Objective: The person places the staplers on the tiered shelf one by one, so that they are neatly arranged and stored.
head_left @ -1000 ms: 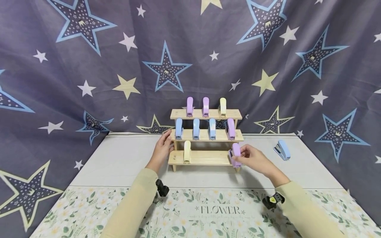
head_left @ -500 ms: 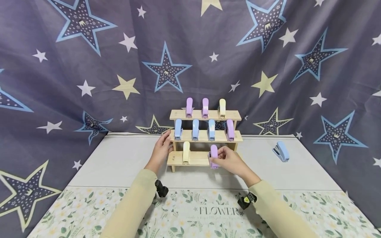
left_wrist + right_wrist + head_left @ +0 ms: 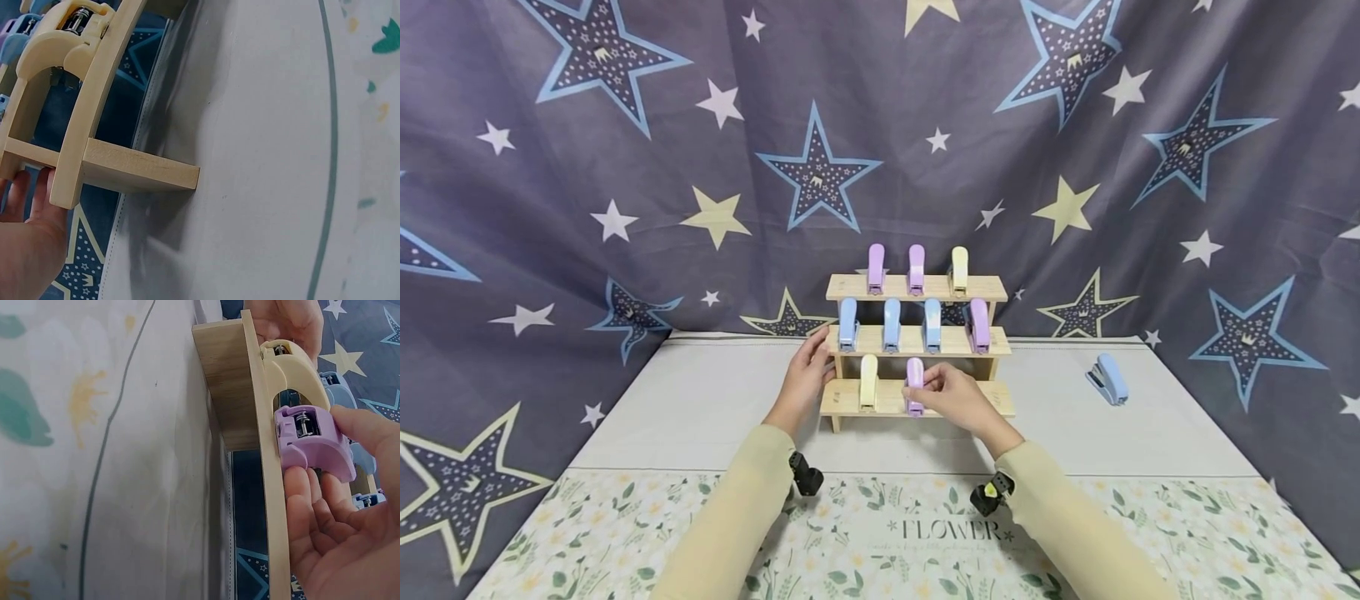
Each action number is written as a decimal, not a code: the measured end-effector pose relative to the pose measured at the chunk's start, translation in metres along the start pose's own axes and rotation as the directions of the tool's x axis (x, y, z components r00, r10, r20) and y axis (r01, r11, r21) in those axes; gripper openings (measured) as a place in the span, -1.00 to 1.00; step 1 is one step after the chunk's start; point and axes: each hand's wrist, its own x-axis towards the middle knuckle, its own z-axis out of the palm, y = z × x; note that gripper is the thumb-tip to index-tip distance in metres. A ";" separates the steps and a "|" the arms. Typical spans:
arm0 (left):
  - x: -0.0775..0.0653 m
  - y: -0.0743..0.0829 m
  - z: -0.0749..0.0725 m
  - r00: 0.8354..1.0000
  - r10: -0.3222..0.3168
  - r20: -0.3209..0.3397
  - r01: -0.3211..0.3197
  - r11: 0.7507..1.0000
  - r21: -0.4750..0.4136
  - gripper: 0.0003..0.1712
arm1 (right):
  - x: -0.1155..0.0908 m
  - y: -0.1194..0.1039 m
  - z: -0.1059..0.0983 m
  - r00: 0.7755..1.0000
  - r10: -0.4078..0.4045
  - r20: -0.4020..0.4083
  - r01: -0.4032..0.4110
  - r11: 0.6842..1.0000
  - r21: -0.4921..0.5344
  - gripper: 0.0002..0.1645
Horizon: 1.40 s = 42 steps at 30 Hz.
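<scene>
A three-step wooden rack [image 3: 951,406] bears several small staplers. My right hand [image 3: 958,398] pinches a purple stapler [image 3: 914,386] between thumb and fingers on the lowest step. In the right wrist view, this purple stapler [image 3: 315,440] stands just beside a cream stapler [image 3: 294,372], its base at the board. At the rack's left end my left hand [image 3: 805,379] holds the end of the middle step. The left wrist view shows fingers [image 3: 42,194] against the wood; their tips are partly hidden there.
Blue staplers [image 3: 891,325] and one purple stapler [image 3: 978,325] line the middle step. Purple staplers [image 3: 916,269] and a cream stapler [image 3: 958,271] stand on top. A loose blue stapler [image 3: 1107,380] lies on the table at right. A starry curtain [image 3: 895,75] hangs behind.
My right hand has carried the purple stapler leftward along the lowest step, from its right end to near the cream stapler. The left hand has stayed at the rack's end.
</scene>
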 end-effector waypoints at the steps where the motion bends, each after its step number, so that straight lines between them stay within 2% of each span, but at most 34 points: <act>1: 0.000 0.000 0.000 1.000 -0.003 -0.002 0.003 1.000 0.001 -0.44 | 0.000 -0.001 0.000 1.000 -0.002 0.000 0.002 1.000 -0.003 -0.55; 15: 0.000 0.001 0.000 1.000 0.013 0.008 -0.012 1.000 -0.014 -0.44 | 0.006 -0.001 0.005 1.000 0.007 -0.014 -0.006 1.000 0.028 -0.53; 22: 0.000 0.000 -0.001 1.000 0.003 0.015 -0.002 0.999 -0.034 -0.42 | 0.002 -0.002 -0.002 1.000 0.006 0.026 -0.006 1.000 0.016 -0.45; 27: 0.001 0.000 -0.001 1.000 -0.001 0.014 0.001 1.000 -0.030 -0.43 | -0.006 0.006 -0.018 0.999 0.013 0.043 -0.013 1.000 -0.007 -0.42; 32: 0.000 -0.001 -0.001 1.000 0.007 0.006 -0.007 1.000 -0.017 -0.44 | -0.016 0.018 -0.041 0.999 0.013 0.040 -0.010 0.998 -0.064 -0.48; 42: -0.002 0.004 -0.001 1.000 0.000 0.010 0.000 1.000 -0.009 -0.44 | -0.035 0.048 -0.092 1.000 -0.018 -0.022 0.015 0.988 -0.156 -0.51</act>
